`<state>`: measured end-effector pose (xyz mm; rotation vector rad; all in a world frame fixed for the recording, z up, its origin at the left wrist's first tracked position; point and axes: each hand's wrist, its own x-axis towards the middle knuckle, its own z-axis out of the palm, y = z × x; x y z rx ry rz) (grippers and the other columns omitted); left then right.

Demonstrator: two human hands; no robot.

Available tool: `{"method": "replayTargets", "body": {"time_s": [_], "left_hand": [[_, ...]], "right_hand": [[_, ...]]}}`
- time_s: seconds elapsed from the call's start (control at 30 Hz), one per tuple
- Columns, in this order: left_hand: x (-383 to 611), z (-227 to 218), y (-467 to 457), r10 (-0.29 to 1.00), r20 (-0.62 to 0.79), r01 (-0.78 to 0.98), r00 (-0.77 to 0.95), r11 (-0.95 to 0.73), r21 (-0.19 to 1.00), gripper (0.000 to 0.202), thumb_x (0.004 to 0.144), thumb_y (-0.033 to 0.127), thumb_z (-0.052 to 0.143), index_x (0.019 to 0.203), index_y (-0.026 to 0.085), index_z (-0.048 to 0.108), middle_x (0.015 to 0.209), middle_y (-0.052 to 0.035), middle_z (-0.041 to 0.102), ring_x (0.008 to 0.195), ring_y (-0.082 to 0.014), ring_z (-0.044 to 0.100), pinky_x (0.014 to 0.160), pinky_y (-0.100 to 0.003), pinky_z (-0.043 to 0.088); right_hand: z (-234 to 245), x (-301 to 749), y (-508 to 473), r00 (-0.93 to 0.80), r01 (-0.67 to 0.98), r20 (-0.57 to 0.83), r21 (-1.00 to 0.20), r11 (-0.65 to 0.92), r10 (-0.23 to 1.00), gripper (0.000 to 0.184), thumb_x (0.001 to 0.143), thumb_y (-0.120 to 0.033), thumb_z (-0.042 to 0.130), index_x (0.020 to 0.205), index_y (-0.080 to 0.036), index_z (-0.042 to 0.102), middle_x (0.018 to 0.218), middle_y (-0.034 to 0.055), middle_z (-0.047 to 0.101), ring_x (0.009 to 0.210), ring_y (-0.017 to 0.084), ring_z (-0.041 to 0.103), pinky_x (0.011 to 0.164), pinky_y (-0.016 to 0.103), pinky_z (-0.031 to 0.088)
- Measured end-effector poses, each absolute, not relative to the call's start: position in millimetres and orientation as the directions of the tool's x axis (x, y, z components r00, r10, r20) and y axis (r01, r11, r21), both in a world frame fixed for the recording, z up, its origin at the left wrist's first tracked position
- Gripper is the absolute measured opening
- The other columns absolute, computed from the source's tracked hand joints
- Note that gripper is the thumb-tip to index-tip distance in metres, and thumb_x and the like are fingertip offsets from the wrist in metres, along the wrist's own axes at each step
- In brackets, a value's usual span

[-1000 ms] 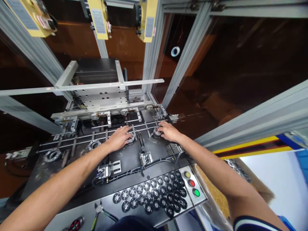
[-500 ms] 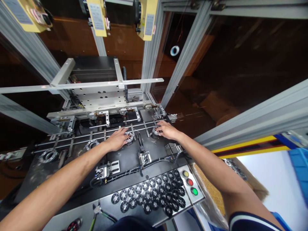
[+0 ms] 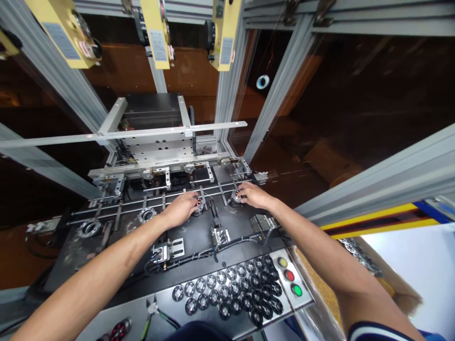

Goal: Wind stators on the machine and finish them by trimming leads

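Grey metal framing [image 3: 280, 85] is enclosing a dark bench [image 3: 197, 239], and yellow units [image 3: 152, 21] are hanging over its far side. Both arms are stretching forward across the bench with the palms facing down. From the lower left corner, the left forearm is running diagonally up to the left hand [image 3: 182, 208], which is bending its fingers over the near-left side of a ring-shaped fixture [image 3: 198, 208]. On the other side, the right arm is bending at the elbow below a dark, white-striped sleeve [image 3: 377, 331], and its forearm is slanting inward to the right hand [image 3: 254, 195]. That hand is curving its fingers leftward over a second ring fixture [image 3: 235, 201], which is sitting farther right on the bench. Each hand is keeping its fingers partly curled and touching its fixture; whether either is gripping anything, I cannot tell. Two more rings, a middle one [image 3: 147, 215] and an outer one [image 3: 88, 228], are lying to the left. Nearer the body, black round parts [image 3: 234, 288] are standing in rows beside a panel of coloured buttons [image 3: 289, 274], and cutters [image 3: 152, 308] are lying to their left
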<state>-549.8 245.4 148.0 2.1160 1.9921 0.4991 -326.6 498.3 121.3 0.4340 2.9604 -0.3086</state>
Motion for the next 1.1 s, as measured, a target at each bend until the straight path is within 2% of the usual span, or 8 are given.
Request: {"method": "replayTargets", "body": {"time_s": [0.2, 0.3, 0.53, 0.73, 0.87, 0.97, 1.03, 1.1], "left_hand": [[-513, 201, 182, 0.898, 0.439, 0.875, -0.039, -0.182, 0.449, 0.009, 0.091, 0.018, 0.057, 0.099, 0.020, 0.058, 0.122, -0.0121, 0.067, 0.110, -0.0209, 0.067, 0.092, -0.036, 0.056], [-499, 220, 150, 0.811, 0.569, 0.852, -0.134, -0.199, 0.484, 0.022, 0.086, 0.012, 0.061, 0.100, 0.023, 0.049, 0.117, -0.0125, 0.070, 0.109, -0.0215, 0.068, 0.090, -0.038, 0.057], [-485, 235, 107, 0.671, 0.681, 0.805, -0.294, -0.211, 0.555, 0.044, 0.079, 0.004, 0.064, 0.110, 0.025, 0.040, 0.112, -0.0132, 0.071, 0.106, -0.0220, 0.069, 0.085, -0.039, 0.059], [-473, 247, 74, 0.583, 0.754, 0.797, -0.302, -0.280, 0.535, 0.054, 0.072, -0.002, 0.068, 0.115, 0.021, 0.042, 0.114, -0.0153, 0.070, 0.106, -0.0232, 0.069, 0.089, -0.040, 0.057], [-459, 231, 23, 0.507, 0.708, 0.740, -0.491, -0.185, 0.646, 0.058, 0.071, 0.003, 0.074, 0.118, 0.021, 0.043, 0.116, -0.0139, 0.069, 0.106, -0.0240, 0.069, 0.087, -0.040, 0.059], [-447, 193, -38, 0.418, 0.486, 0.591, -0.767, 0.166, 0.789, 0.058, 0.072, 0.017, 0.078, 0.119, 0.021, 0.045, 0.115, -0.0116, 0.068, 0.102, -0.0233, 0.070, 0.086, -0.038, 0.059], [-439, 159, -82, 0.339, 0.329, 0.451, -0.881, 0.394, 0.801, 0.054, 0.073, 0.026, 0.078, 0.118, 0.020, 0.047, 0.114, -0.0107, 0.067, 0.098, -0.0226, 0.070, 0.087, -0.039, 0.058], [-429, 123, -122, 0.299, 0.244, 0.369, -0.923, 0.496, 0.786, 0.049, 0.075, 0.032, 0.076, 0.114, 0.018, 0.050, 0.106, -0.0102, 0.069, 0.089, -0.0230, 0.071, 0.079, -0.039, 0.059]], "right_hand": [[125, -327, 501, -0.958, 0.276, -0.143, -0.221, 0.935, 0.249, 0.027, 0.094, -0.034, 0.059, 0.116, -0.018, 0.062, 0.127, 0.0091, 0.060, 0.114, 0.024, 0.059, 0.097, 0.047, 0.049], [128, -328, 501, -0.961, 0.271, -0.126, -0.241, 0.932, 0.247, 0.027, 0.094, -0.034, 0.059, 0.116, -0.018, 0.062, 0.128, 0.0091, 0.059, 0.114, 0.024, 0.059, 0.098, 0.047, 0.049], [139, -335, 495, -0.961, 0.275, -0.043, -0.299, 0.914, 0.275, 0.025, 0.094, -0.033, 0.059, 0.114, -0.018, 0.062, 0.123, 0.0083, 0.062, 0.109, 0.022, 0.061, 0.094, 0.045, 0.051], [183, -319, 443, -0.959, 0.191, 0.125, -0.374, 0.908, 0.254, 0.013, 0.091, -0.025, 0.058, 0.090, -0.015, 0.066, 0.122, 0.0141, 0.062, 0.112, 0.027, 0.061, 0.098, 0.049, 0.049], [211, -294, 357, -0.966, 0.062, 0.195, -0.457, 0.887, 0.168, 0.014, 0.094, -0.027, 0.051, 0.099, -0.020, 0.062, 0.133, 0.0135, 0.054, 0.122, 0.026, 0.056, 0.101, 0.044, 0.048], [203, -288, 273, -0.961, -0.074, 0.259, -0.574, 0.816, 0.094, 0.011, 0.094, -0.022, 0.054, 0.102, -0.022, 0.060, 0.126, 0.0125, 0.056, 0.118, 0.024, 0.056, 0.099, 0.041, 0.048], [178, -294, 216, -0.963, -0.199, 0.266, -0.604, 0.772, -0.041, 0.013, 0.094, -0.018, 0.052, 0.105, -0.021, 0.059, 0.118, 0.0129, 0.058, 0.112, 0.022, 0.059, 0.093, 0.038, 0.051], [142, -306, 162, -0.958, -0.279, 0.236, -0.610, 0.741, -0.166, 0.013, 0.093, -0.016, 0.054, 0.103, -0.020, 0.060, 0.112, 0.0114, 0.060, 0.106, 0.020, 0.061, 0.089, 0.034, 0.053]]}}
